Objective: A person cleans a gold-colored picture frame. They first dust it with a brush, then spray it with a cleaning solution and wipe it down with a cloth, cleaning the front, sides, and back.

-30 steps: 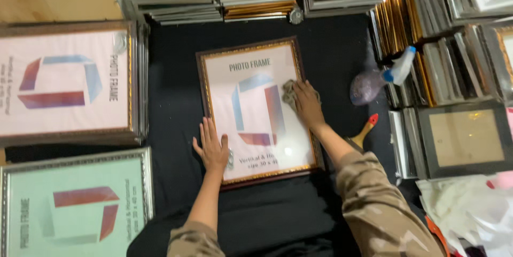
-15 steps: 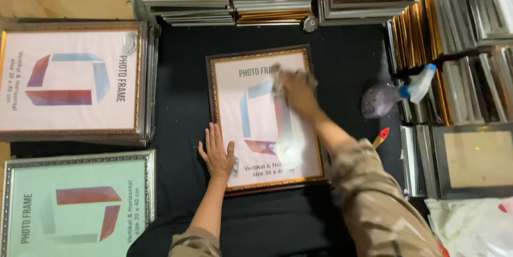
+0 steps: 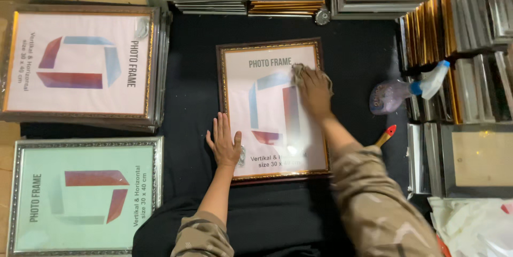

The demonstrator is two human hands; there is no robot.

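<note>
Right hand (image 3: 315,92) presses a crumpled cloth (image 3: 300,72) on the dark-bordered photo frame (image 3: 272,110), mid black mat (image 3: 187,112). Left hand (image 3: 224,142), open and flat, holds nothing, resting on the frame's left edge.

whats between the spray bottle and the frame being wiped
In the head view, only bare black cloth lies between the spray bottle and the dark framed picture. The right hand with its rag stays on the glass.

Even overhead light is falling; black cloth (image 3: 363,48) is staying dim. Soft glare is showing on the frame glass (image 3: 291,147). Focus is holding sharp; edges are bending slightly.
</note>
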